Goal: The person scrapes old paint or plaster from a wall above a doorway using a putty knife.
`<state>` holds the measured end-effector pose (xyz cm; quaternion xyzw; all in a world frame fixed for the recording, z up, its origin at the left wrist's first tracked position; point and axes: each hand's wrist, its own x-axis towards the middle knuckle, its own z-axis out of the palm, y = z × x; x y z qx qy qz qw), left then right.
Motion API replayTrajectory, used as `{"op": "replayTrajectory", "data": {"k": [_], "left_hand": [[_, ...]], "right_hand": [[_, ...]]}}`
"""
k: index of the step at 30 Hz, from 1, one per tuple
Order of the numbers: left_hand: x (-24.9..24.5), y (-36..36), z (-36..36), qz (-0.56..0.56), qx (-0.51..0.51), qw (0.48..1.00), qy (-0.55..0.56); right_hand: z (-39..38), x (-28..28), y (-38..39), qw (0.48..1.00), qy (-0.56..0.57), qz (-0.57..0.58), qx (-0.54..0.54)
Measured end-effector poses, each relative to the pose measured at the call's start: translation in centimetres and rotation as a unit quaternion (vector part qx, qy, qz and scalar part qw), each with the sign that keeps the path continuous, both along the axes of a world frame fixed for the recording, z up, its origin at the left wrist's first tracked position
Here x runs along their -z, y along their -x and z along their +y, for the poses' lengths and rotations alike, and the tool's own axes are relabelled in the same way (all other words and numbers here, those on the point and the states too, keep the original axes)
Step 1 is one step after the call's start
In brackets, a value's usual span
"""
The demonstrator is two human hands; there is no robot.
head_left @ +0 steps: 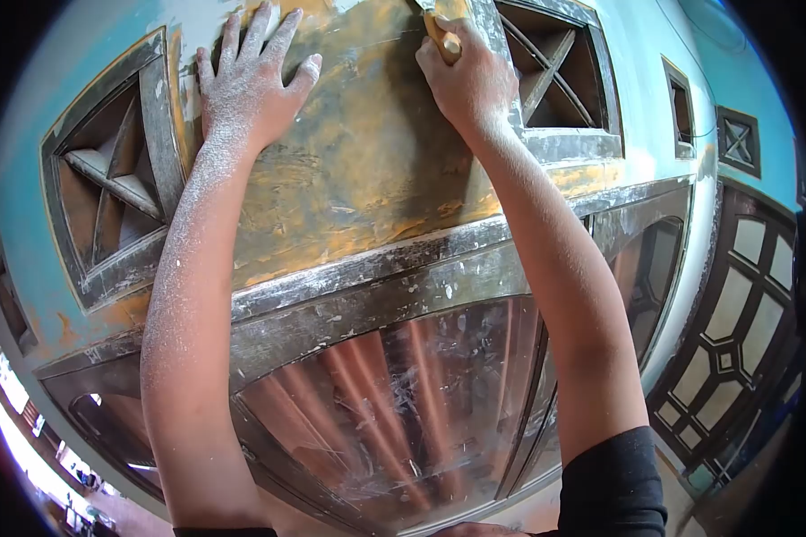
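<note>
One head-worn view — forward and down, close over the hands

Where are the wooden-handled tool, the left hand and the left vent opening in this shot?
wooden-handled tool (441, 36): head view, on the handle
left hand (244, 92): head view, back of the hand
left vent opening (109, 184): head view, where its slats cross

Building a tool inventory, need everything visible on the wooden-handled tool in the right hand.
The tan wooden-handled tool has a smooth-looking handle with a paler, blunt butt end. A sliver of thin, grey, metal-looking blade shows at the top edge of the picture; the rest is cut off. It slants, butt down and to the right, in front of the patchy ochre-and-grey wall section. The dusty right hand wraps it, hiding part of the handle. Blade contact with the wall: can't tell.
</note>
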<state>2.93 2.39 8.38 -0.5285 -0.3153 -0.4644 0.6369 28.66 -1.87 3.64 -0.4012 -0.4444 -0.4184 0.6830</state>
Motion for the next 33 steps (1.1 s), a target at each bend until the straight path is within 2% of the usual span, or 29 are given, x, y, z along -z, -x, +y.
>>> {"op": "replayTrajectory", "data": {"k": [1, 2, 3, 5, 8, 11, 13, 14, 15, 17, 18, 21, 23, 25, 27, 29, 31, 32, 33], "left_hand": [[-0.2, 0.1, 0.0, 0.002, 0.01, 1.0, -0.009], [-0.2, 0.1, 0.2, 0.003, 0.011, 1.0, -0.014], [0.0, -0.1, 0.0, 0.005, 0.01, 1.0, -0.014], [0.2, -0.4, -0.6, -0.016, 0.002, 1.0, 0.005], [0.2, -0.2, -0.4, -0.008, 0.018, 1.0, -0.003], [-0.1, 0.4, 0.0, 0.008, 0.016, 1.0, -0.012], [0.1, 0.4, 0.0, 0.005, 0.015, 1.0, -0.01], [0.0, 0.3, -0.1, 0.002, 0.012, 1.0, -0.012], [0.0, 0.1, -0.2, 0.004, 0.012, 1.0, -0.011], [0.3, 0.0, -0.6, -0.012, 0.018, 1.0, 0.004], [0.4, -0.1, -0.5, -0.012, 0.017, 1.0, 0.004], [0.4, 0.0, -0.6, -0.011, 0.027, 0.999, 0.015], [0.4, 0.0, -0.9, -0.015, 0.021, 0.999, 0.026], [0.4, -0.1, -1.0, -0.012, 0.022, 0.999, 0.028], [0.4, 0.0, -1.1, -0.015, 0.01, 0.999, 0.031], [0.5, 0.1, -1.0, -0.013, 0.012, 0.999, 0.03], [0.6, 0.0, -1.2, -0.02, 0.0, 0.999, 0.038], [0.8, -0.1, -1.3, -0.02, -0.002, 0.999, 0.038], [0.8, -0.1, -1.4, -0.027, -0.001, 0.999, 0.042]], "right_hand": [[-0.3, -0.5, -0.1, 1.0, 0.028, 0.014, 0.004], [0.7, -1.2, -0.8, 0.998, -0.031, -0.009, 0.058], [-0.2, -1.5, -0.7, 0.998, -0.03, -0.007, 0.058], [-3.4, -3.3, 0.0, 0.997, 0.017, 0.017, -0.067], [-3.2, -5.5, -0.3, 0.997, -0.006, 0.012, -0.077], [-2.4, -4.9, -0.1, 0.996, -0.029, -0.004, -0.089], [-3.0, -3.9, 0.5, 0.982, -0.165, -0.093, -0.01], [-3.7, -3.2, 0.2, 0.993, -0.093, -0.065, -0.046], [-3.7, -3.5, -0.5, 0.993, -0.092, -0.063, -0.047], [-3.5, -5.2, -2.8, 0.999, 0.013, 0.017, -0.028], [-3.4, -5.4, -3.3, 0.999, -0.049, -0.004, -0.022], [-3.3, -5.4, -3.5, 0.999, 0.013, 0.018, -0.029], [-3.0, -4.5, -3.6, 0.999, -0.01, -0.046, -0.02], [-3.7, -4.3, -5.1, 0.999, 0.027, -0.038, -0.019], [-3.6, -5.4, -7.2, 0.999, 0.0, 0.05, -0.016], [-3.4, -5.4, -8.2, 0.999, -0.005, 0.042, -0.021], [-4.3, -4.6, -7.1, 0.998, 0.037, -0.004, -0.042], [-4.5, -4.1, -6.8, 0.996, 0.083, -0.026, -0.01], [-4.2, -3.8, -7.0, 0.995, 0.082, -0.055, 0.028]]}}
